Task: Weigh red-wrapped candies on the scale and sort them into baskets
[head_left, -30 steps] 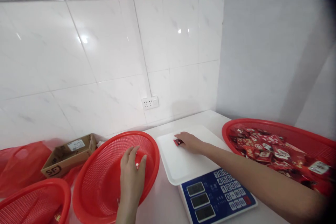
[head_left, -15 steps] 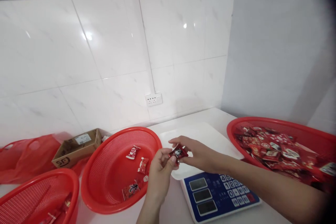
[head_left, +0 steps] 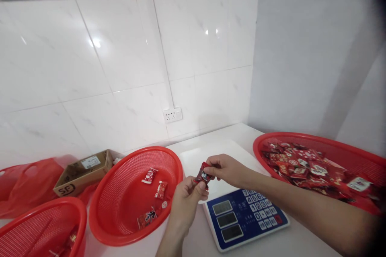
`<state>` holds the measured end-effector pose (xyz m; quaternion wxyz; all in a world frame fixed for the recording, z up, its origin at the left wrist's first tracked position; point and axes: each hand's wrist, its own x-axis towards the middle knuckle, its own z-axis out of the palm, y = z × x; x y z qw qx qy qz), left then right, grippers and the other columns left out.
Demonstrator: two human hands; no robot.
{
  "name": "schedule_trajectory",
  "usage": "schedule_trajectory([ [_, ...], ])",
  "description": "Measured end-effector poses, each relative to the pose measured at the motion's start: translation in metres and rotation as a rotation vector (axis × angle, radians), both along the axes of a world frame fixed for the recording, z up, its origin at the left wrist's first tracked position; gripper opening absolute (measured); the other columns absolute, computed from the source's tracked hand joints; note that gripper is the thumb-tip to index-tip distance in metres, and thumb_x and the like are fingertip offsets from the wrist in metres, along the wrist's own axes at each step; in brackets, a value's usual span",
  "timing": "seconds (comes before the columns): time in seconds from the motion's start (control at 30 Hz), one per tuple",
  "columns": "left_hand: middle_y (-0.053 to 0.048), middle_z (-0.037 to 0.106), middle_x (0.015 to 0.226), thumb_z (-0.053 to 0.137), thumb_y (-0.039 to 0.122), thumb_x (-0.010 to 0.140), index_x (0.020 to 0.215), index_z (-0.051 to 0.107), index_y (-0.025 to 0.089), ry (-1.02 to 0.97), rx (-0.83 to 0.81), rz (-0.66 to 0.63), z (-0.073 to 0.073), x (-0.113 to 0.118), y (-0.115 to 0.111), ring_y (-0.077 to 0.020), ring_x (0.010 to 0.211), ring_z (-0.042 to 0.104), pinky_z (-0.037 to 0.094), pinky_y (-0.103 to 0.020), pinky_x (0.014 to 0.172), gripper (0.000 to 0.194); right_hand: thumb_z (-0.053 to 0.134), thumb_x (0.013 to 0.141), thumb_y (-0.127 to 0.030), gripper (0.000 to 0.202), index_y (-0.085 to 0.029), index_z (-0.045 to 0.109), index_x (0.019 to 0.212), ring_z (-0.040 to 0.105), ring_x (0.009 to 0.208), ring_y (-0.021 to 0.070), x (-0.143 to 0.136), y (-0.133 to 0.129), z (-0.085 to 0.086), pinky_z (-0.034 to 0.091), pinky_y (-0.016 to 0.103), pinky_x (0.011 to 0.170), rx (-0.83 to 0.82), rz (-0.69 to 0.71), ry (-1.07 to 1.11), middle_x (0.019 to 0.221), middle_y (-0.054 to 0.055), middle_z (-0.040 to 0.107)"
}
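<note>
Both of my hands hold one small candy (head_left: 204,173) in a shiny dark red wrapper with a white print, above the weighing scale (head_left: 245,221). My left hand (head_left: 187,198) pinches its lower end between thumb and fingers. The fingers of my right hand (head_left: 224,168) grip its upper right side. Just left of my hands stands a red plastic basket (head_left: 120,192) with several wrapped sweets inside, among them a red and white packet (head_left: 150,175) and a patterned red packet (head_left: 161,189).
A large red basket (head_left: 337,140) heaped with red packets (head_left: 304,166) stands at the right. Another red basket (head_left: 27,225) with a few packets is at the lower left. Behind are a cardboard box (head_left: 84,170) and a red plastic bag (head_left: 33,186), against the tiled wall.
The candy has turned more upright between my hands. My right hand has shifted its fingers on the wrapper and now grips nearer the top. The view has swung slightly to the right.
</note>
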<state>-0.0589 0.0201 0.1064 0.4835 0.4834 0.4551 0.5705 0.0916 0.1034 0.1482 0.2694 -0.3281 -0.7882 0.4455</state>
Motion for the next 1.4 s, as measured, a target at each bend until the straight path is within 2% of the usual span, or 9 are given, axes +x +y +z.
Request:
schedule_trajectory([
  [0.17, -0.001, 0.062, 0.064, 0.069, 0.040, 0.073, 0.069, 0.067, 0.013, -0.043, 0.031, 0.031, 0.001, 0.000, -0.001, -0.0121, 0.063, 0.057, 0.046, -0.024, 0.063, 0.028, 0.055, 0.076, -0.033, 0.019, -0.017, 0.061, 0.066, 0.051, 0.057, 0.0121, -0.002, -0.002, 0.002, 0.040, 0.024, 0.053, -0.067, 0.017, 0.023, 0.059, -0.002, 0.056],
  [0.3, -0.001, 0.062, 0.059, 0.074, 0.037, 0.069, 0.061, 0.064, 0.013, -0.204, 0.020, 0.106, 0.000, -0.002, 0.001, -0.0110, 0.058, 0.056, 0.046, -0.022, 0.057, 0.028, 0.056, 0.077, -0.042, 0.028, -0.016, 0.064, 0.072, 0.055, 0.059, 0.0119, -0.004, -0.001, -0.006, 0.040, 0.024, 0.052, -0.199, 0.037, 0.090, 0.066, 0.001, 0.061],
  [0.4, 0.001, 0.061, 0.061, 0.072, 0.038, 0.071, 0.069, 0.063, 0.015, -0.411, 0.025, 0.267, 0.000, -0.010, 0.005, -0.0077, 0.054, 0.055, 0.046, -0.018, 0.053, 0.025, 0.060, 0.075, -0.043, 0.029, -0.015, 0.065, 0.079, 0.056, 0.061, 0.0115, 0.001, 0.002, -0.017, 0.041, 0.023, 0.052, -0.253, -0.014, 0.109, 0.074, 0.002, 0.063],
  [0.53, 0.005, 0.061, 0.070, 0.061, 0.033, 0.083, 0.083, 0.063, 0.020, -0.674, 0.082, 0.527, 0.004, -0.029, 0.010, -0.0041, 0.058, 0.057, 0.048, -0.014, 0.055, 0.014, 0.062, 0.073, -0.041, 0.030, -0.015, 0.063, 0.088, 0.056, 0.062, 0.0112, 0.019, 0.005, -0.026, 0.041, 0.024, 0.054, -0.313, -0.057, 0.116, 0.074, 0.002, 0.063],
  [0.63, 0.003, 0.062, 0.075, 0.053, 0.028, 0.089, 0.085, 0.063, 0.018, -0.798, 0.096, 0.624, 0.007, -0.042, 0.011, -0.0038, 0.057, 0.057, 0.048, -0.013, 0.052, 0.014, 0.063, 0.072, -0.042, 0.032, -0.016, 0.063, 0.091, 0.055, 0.063, 0.0112, 0.035, 0.005, -0.029, 0.041, 0.024, 0.055, -0.339, -0.079, 0.126, 0.075, 0.001, 0.062],
  [0.83, 0.003, 0.058, 0.065, 0.044, 0.025, 0.093, 0.074, 0.061, 0.017, -0.940, 0.104, 0.658, 0.010, -0.055, 0.012, -0.0032, 0.049, 0.050, 0.044, -0.012, 0.043, 0.027, 0.064, 0.071, -0.048, 0.038, -0.018, 0.063, 0.094, 0.056, 0.065, 0.0125, 0.066, 0.008, -0.029, 0.042, 0.026, 0.057, -0.325, -0.180, 0.152, 0.077, 0.002, 0.062],
  [1.07, 0.003, 0.056, 0.059, 0.039, 0.024, 0.094, 0.069, 0.059, 0.015, -0.979, 0.117, 0.676, 0.016, -0.063, 0.015, -0.0039, 0.046, 0.047, 0.042, -0.012, 0.041, 0.033, 0.066, 0.067, -0.049, 0.040, -0.020, 0.064, 0.094, 0.055, 0.065, 0.0146, 0.104, 0.009, -0.022, 0.042, 0.027, 0.057, -0.309, -0.323, 0.163, 0.077, 0.003, 0.062],
  [1.27, 0.005, 0.049, 0.051, 0.036, 0.028, 0.095, 0.069, 0.059, 0.017, -1.019, 0.109, 0.640, 0.023, -0.066, 0.009, -0.0046, 0.042, 0.045, 0.040, -0.012, 0.039, 0.037, 0.067, 0.068, -0.048, 0.038, -0.020, 0.064, 0.093, 0.056, 0.066, 0.0140, 0.140, 0.009, -0.005, 0.043, 0.027, 0.059, -0.256, -0.454, 0.236, 0.075, 0.002, 0.063],
  [1.4, 0.005, 0.051, 0.054, 0.036, 0.028, 0.095, 0.071, 0.061, 0.017, -1.009, 0.130, 0.632, 0.023, -0.071, 0.008, -0.0047, 0.044, 0.047, 0.041, -0.012, 0.040, 0.036, 0.068, 0.067, -0.049, 0.040, -0.019, 0.064, 0.094, 0.058, 0.068, 0.0144, 0.166, 0.009, 0.008, 0.046, 0.028, 0.063, -0.196, -0.553, 0.304, 0.076, 0.001, 0.065],
])
